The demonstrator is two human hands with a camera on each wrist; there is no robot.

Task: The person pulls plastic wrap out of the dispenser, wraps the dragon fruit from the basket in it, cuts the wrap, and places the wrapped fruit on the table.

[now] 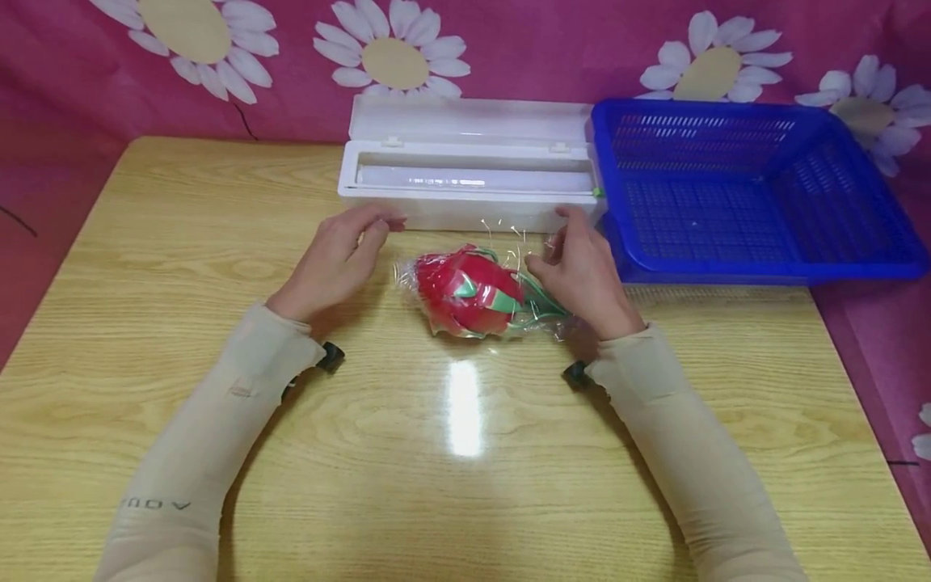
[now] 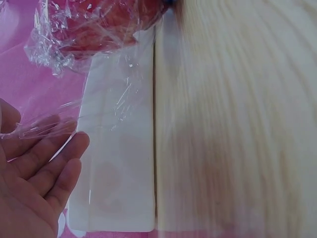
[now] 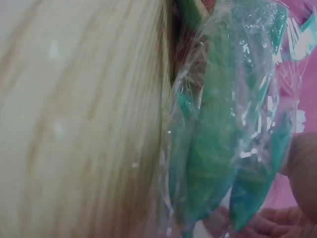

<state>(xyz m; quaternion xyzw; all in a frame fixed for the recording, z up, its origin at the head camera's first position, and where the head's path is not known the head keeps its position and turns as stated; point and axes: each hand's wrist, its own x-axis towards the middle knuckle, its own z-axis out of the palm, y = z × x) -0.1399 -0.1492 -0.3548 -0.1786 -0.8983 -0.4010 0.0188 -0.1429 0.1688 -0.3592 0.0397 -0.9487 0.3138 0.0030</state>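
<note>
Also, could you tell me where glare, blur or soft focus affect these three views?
Head view: sharp overall, with a bright white glare streak on the table in front of the wrapped dragon fruit, and glints on its film. Left wrist view: the wood grain is smeared and soft, while the left hand and crinkled film read clearly. Right wrist view: very close and out of focus; the green leaves blur under the film.

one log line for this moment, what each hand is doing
left hand: open, at film edge | right hand: holds film at green tips | dragon fruit: wrapped, on table | wrap dispenser: lid open | blue basket: right of dispenser
</note>
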